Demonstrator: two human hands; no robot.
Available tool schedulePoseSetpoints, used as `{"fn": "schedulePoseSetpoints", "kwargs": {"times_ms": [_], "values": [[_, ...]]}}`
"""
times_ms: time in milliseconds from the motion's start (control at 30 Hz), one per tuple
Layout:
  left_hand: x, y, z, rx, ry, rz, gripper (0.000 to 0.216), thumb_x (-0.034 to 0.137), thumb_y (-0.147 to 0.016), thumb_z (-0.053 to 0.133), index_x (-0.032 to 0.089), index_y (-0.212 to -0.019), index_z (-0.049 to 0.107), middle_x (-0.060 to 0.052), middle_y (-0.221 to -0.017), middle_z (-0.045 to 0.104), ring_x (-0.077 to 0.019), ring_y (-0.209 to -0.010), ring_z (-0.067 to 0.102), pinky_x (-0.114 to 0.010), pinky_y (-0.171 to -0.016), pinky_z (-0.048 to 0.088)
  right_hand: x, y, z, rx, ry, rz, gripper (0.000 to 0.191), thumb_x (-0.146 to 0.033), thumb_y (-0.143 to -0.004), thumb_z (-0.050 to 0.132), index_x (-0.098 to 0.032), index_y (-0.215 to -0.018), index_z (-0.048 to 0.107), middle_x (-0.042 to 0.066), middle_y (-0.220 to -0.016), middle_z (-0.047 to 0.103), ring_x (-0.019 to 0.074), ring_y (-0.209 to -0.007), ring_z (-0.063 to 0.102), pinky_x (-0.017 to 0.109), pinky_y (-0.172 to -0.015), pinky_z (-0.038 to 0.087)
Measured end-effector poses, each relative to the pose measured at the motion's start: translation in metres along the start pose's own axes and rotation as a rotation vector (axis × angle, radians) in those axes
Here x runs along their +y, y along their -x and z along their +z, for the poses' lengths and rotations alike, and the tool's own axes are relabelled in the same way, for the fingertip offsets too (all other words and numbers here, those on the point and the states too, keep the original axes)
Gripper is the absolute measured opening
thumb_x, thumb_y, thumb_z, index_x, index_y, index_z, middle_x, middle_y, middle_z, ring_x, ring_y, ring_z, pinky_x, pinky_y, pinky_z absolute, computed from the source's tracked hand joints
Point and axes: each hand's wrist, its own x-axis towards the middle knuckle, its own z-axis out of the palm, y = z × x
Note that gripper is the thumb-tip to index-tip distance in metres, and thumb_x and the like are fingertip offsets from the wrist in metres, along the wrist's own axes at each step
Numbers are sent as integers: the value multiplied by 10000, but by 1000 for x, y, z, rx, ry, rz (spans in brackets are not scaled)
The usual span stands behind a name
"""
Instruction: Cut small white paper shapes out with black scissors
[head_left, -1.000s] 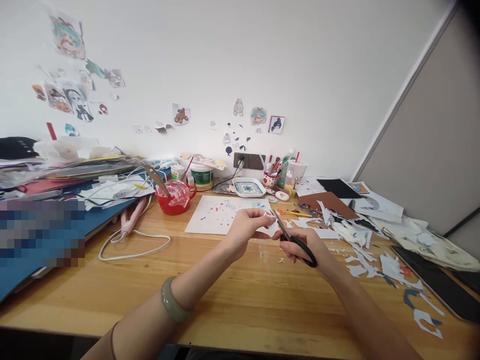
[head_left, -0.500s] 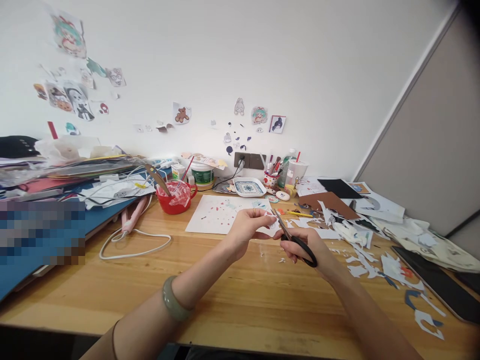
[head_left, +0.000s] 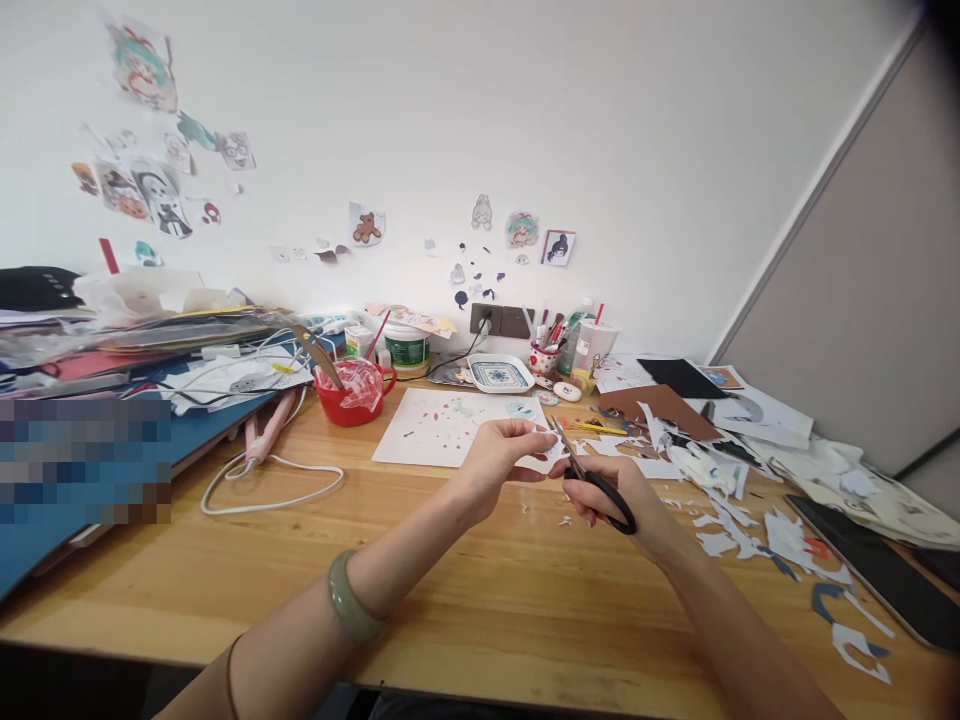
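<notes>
Between thumb and fingers, my left hand (head_left: 504,452) pinches a small white paper piece (head_left: 553,447) above the desk. My right hand (head_left: 611,492) is closed around the black handles of a pair of scissors (head_left: 609,500). The scissor blades point up and away, slightly apart, right beside the paper piece. Behind my left hand lies a white sheet (head_left: 427,430) with small red and teal cutout shapes on it. Tiny paper snippets (head_left: 565,521) lie on the wood below my hands.
Paper scraps (head_left: 739,525), a brown sheet (head_left: 660,410) and a dark tablet-like slab (head_left: 877,570) cover the right side. A red cup (head_left: 349,398), a patterned tray (head_left: 500,374) and a pen holder (head_left: 544,357) stand behind. Left are a corded pink appliance (head_left: 270,428) and piled papers.
The view has shifted slightly. Both hands stay close together with the paper piece and scissors, and the paper shows a little more between the fingers and blades.
</notes>
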Motion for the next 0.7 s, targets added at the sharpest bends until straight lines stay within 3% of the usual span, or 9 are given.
{"fn": "schedulePoseSetpoints", "kwargs": {"times_ms": [700], "values": [[1,-2,-3,11,-9,6,248,344,-571,659,130,-676,590,-13,-684,501,-98,-663,466,-199,-520,433,0,0,-3,-17,49,9,174,-289,-693,510,-127,-738,556,-48,-478,399,65,-409,405,187,-390,380]]}}
